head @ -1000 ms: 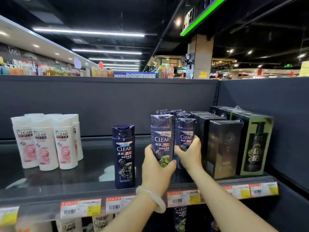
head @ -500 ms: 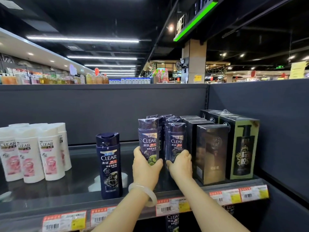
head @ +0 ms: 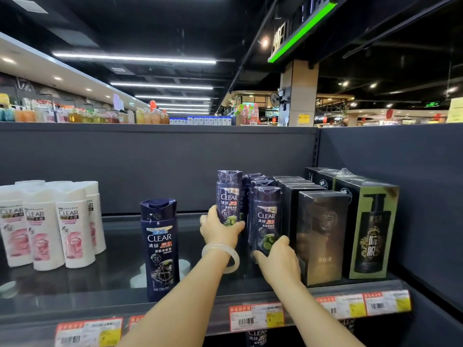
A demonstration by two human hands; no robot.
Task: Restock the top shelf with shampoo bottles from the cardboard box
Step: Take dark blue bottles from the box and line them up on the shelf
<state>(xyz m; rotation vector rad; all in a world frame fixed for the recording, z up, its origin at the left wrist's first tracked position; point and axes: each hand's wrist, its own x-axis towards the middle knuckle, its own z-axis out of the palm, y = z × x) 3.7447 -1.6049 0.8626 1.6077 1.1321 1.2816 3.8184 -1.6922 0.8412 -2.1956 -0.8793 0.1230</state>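
The left hand (head: 220, 229), wearing a pale bangle, is wrapped around a dark purple film-wrapped shampoo bottle (head: 229, 196), holding it upright above the dark glossy top shelf (head: 75, 286). The right hand (head: 278, 259) clasps the base of a second dark purple wrapped bottle (head: 266, 216) standing beside black cartons (head: 322, 234).

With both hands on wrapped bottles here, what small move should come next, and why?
Probably push the left hand's wrapped bottle back and down beside the one under the right hand: it sits higher than that front bottle, apparently not yet set on the shelf.
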